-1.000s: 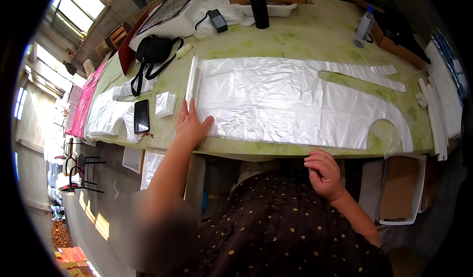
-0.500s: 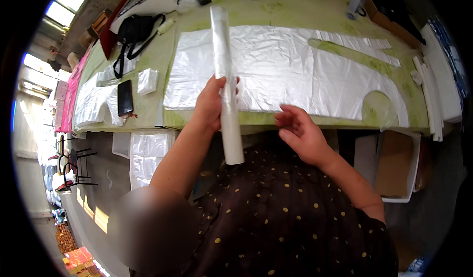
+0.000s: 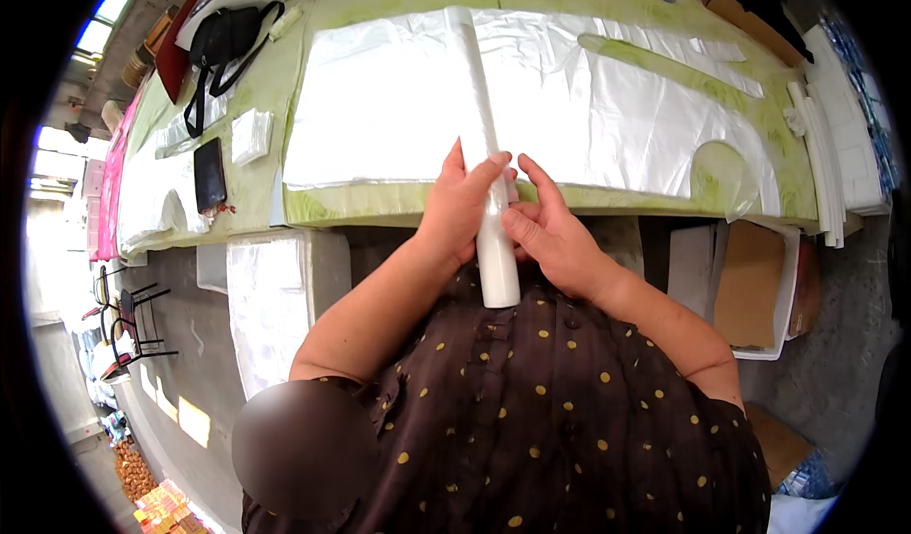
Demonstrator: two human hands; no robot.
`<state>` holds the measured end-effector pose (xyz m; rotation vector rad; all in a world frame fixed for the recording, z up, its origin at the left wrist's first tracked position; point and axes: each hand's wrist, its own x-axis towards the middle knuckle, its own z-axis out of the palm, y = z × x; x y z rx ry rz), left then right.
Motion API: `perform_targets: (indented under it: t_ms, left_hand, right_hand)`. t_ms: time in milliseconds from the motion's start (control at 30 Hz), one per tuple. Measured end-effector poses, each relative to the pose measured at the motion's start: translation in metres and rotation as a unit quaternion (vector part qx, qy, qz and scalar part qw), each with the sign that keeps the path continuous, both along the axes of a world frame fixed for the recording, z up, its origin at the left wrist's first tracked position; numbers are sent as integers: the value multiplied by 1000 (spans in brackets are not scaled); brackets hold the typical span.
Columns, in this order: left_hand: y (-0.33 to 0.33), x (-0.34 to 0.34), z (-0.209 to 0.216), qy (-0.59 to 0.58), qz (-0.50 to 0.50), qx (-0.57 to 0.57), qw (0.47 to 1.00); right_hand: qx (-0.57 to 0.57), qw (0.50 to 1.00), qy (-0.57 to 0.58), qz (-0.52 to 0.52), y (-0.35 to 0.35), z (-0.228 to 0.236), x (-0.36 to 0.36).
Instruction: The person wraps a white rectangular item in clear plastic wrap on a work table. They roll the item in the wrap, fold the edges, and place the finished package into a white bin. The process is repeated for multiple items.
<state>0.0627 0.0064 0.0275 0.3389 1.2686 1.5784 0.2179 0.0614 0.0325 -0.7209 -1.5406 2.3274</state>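
Observation:
A long roll of whitish translucent plastic film (image 3: 498, 259) is held up in front of my chest, its near end toward me and its far end over the table. My left hand (image 3: 460, 202) is wrapped round its middle, the thumb lying across the top. My right hand (image 3: 560, 244) grips the roll's right side, thumb against it and index finger raised; its other fingers are partly hidden. Beneath the roll's far part, flat white plastic aprons (image 3: 380, 107) lie on the table, with a curved cut-out and long straps at the right end.
A green patterned cover (image 3: 380, 204) lies over the table. To the left are a black phone (image 3: 210, 175), a small folded plastic packet (image 3: 251, 136) and a black bag (image 3: 226, 37). White rods (image 3: 818, 168) stand at the right edge, above a white bin (image 3: 783, 297) holding cardboard.
The roll has come down and to the right, its far end now leaning left. My right hand, apart from it before, has closed on its side. The view has shifted slightly.

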Motion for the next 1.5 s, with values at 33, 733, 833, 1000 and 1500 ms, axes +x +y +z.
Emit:
perform_targets:
  t_ms: [33,733,833,1000,1500]
  left_hand:
    - [2,-3,-9,8,-10,42,999]
    - [136,-118,16,195,-143,-57,969]
    - [150,-127,16,205,-208,-121,949]
    - [167,-138,16,225,-249,-162,928]
    - [166,-123,-8,556,-203,-174,787]
  right_hand:
    - [-5,1000,-12,-13,1,1,-3]
    - [335,910,-225,-92,33,-12,94]
    - [319,917,-220,-98,30,-19,99]
    - [330,915,-215,-90,32,-17,98]
    - [80,912,-396,74,-4,6,255]
